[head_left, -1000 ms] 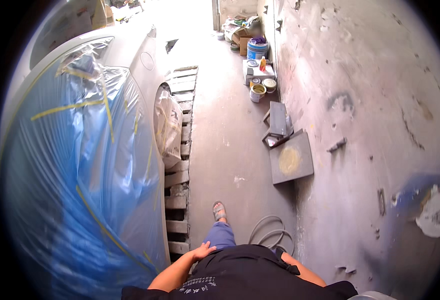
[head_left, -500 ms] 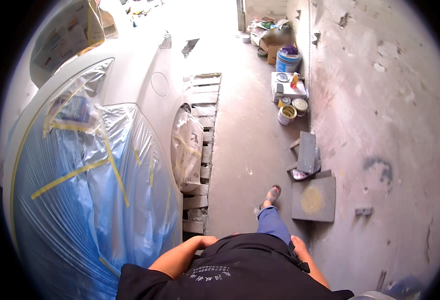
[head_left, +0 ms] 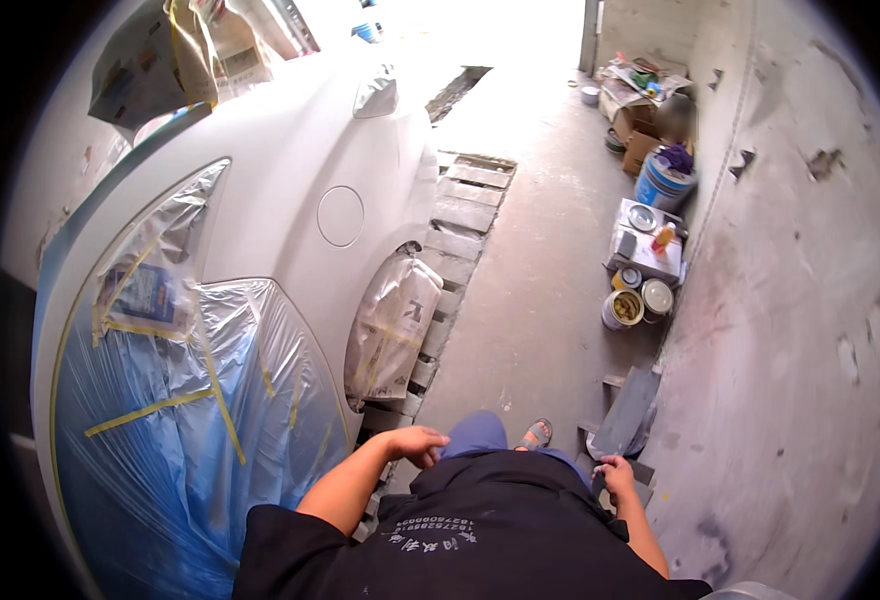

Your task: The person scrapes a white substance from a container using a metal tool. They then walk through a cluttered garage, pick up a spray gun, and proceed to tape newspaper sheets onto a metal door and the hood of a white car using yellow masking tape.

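My left hand [head_left: 418, 446] hangs in front of my left thigh, beside the masked car [head_left: 275, 215]. Its fingers are loosely bent and slightly apart, with nothing seen in them. On my other side, my right hand [head_left: 616, 476] is closed, thumb and fingers drawn together near my hip; whatever it may hold is too small to make out. Blue and clear masking film [head_left: 190, 410] with yellow tape strips covers the near part of the white car body. A taped paper and plastic cover [head_left: 392, 325] wraps its wheel.
Slatted grating [head_left: 465, 205] runs along the car. By the right wall stand open paint cans [head_left: 622, 309], a white box [head_left: 648, 240] carrying a small orange bottle, and a blue bucket [head_left: 663, 186]. A grey stool-like piece [head_left: 628, 415] stands close to my right hand.
I have moved forward along the car, and my view has swung left. Both hands, partly hidden at my sides before, now show more fully. My left leg has come forward.
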`<move>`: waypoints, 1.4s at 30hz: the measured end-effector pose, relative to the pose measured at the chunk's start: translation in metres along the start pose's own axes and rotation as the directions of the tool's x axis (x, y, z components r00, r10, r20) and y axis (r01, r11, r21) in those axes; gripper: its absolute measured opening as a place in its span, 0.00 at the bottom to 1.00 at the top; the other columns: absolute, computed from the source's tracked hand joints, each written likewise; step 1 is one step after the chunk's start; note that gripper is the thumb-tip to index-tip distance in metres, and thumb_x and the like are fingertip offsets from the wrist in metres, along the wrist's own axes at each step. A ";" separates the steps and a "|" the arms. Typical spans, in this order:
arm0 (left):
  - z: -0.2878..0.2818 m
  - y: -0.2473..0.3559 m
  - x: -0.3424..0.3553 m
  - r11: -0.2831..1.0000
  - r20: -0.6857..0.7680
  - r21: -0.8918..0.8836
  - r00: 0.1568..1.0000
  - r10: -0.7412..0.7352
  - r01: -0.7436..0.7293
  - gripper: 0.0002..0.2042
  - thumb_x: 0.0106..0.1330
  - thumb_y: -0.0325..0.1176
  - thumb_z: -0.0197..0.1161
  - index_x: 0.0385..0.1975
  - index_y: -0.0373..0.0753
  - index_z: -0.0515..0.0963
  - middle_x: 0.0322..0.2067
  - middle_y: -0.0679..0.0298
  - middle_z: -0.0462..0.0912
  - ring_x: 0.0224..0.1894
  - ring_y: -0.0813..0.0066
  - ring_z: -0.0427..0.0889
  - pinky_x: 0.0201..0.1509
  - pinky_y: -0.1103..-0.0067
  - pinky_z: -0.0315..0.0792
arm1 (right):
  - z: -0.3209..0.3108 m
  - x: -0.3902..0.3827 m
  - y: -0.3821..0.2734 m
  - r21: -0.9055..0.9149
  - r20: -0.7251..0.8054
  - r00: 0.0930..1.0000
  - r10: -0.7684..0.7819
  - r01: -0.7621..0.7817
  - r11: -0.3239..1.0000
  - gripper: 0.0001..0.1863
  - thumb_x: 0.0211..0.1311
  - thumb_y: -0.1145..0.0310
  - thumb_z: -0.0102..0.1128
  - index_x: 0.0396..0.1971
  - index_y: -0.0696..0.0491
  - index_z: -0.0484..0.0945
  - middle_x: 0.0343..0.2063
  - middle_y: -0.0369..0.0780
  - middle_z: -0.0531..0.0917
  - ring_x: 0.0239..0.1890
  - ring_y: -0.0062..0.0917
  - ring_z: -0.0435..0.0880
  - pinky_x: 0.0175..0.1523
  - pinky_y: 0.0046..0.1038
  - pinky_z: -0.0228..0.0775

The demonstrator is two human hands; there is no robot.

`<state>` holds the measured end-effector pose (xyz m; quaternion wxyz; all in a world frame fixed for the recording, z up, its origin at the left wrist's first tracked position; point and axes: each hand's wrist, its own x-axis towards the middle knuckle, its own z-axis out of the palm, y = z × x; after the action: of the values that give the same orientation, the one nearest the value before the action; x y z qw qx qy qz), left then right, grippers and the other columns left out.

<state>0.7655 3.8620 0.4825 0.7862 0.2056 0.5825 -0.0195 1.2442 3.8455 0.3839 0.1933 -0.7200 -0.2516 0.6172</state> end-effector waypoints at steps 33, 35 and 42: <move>-0.277 0.626 0.207 0.931 -0.379 0.362 0.905 0.196 -0.051 0.10 0.60 0.38 0.59 0.27 0.36 0.77 0.19 0.65 0.78 0.17 0.78 0.72 0.21 0.78 0.67 | -0.033 0.445 -0.511 -0.516 -0.040 0.996 0.075 -0.085 0.853 0.12 0.46 0.64 0.56 0.23 0.57 0.80 0.23 0.43 0.82 0.26 0.28 0.81 0.32 0.29 0.72; -0.284 0.654 0.208 0.926 -0.376 0.374 0.905 0.201 -0.050 0.10 0.59 0.38 0.60 0.27 0.36 0.78 0.19 0.65 0.78 0.17 0.78 0.72 0.21 0.78 0.68 | -0.048 0.483 -0.572 -0.476 -0.031 0.996 0.089 -0.093 0.875 0.10 0.48 0.64 0.56 0.22 0.57 0.79 0.21 0.40 0.80 0.23 0.25 0.77 0.28 0.29 0.69; -0.345 0.754 0.249 0.937 -0.394 0.331 0.887 0.242 -0.109 0.12 0.57 0.41 0.63 0.26 0.38 0.80 0.18 0.66 0.78 0.17 0.79 0.71 0.19 0.78 0.66 | -0.050 0.640 -0.820 -0.418 -0.118 0.936 -0.333 0.257 0.871 0.06 0.51 0.69 0.57 0.27 0.56 0.77 0.19 0.37 0.77 0.19 0.21 0.74 0.22 0.26 0.67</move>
<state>0.7362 4.7230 0.3969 0.5970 0.3739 0.7097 0.0099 1.2631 4.8865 0.3684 0.1585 -0.7516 -0.4591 0.4463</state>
